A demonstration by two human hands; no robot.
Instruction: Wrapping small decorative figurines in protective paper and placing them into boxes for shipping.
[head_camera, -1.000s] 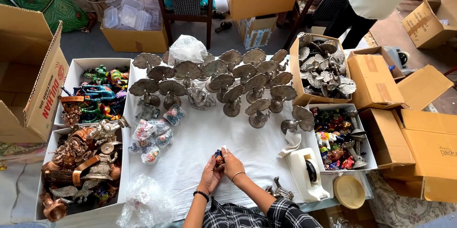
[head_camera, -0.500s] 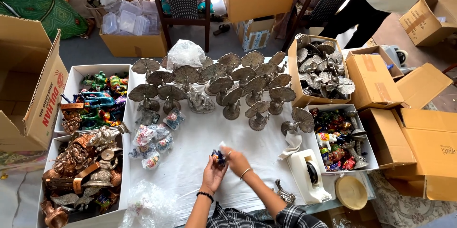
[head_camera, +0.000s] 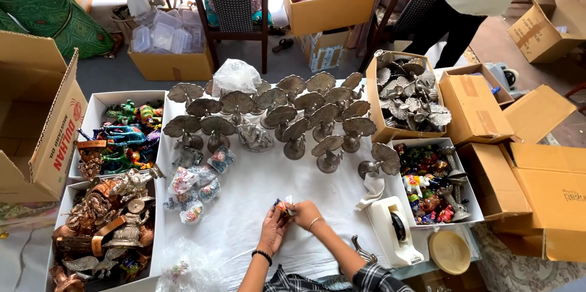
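Both hands now closed on the small colourful figurine (head_camera: 281, 208), left hand (head_camera: 273, 229) below, right hand (head_camera: 304, 214) returned beside it; probably wrapping it.

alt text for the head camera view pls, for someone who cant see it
Left hand and right hand together hold a small colourful figurine over a white-covered table. Behind stand grey metal peacock figures; white boxes of painted figurines flank the sides, and a white tape dispenser sits right.

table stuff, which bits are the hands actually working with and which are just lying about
In hand:
left hand
right hand
small colourful figurine, held by both hands

Lying about:
tape dispenser
grey metal peacocks
wrapped figurines
box of copper statues
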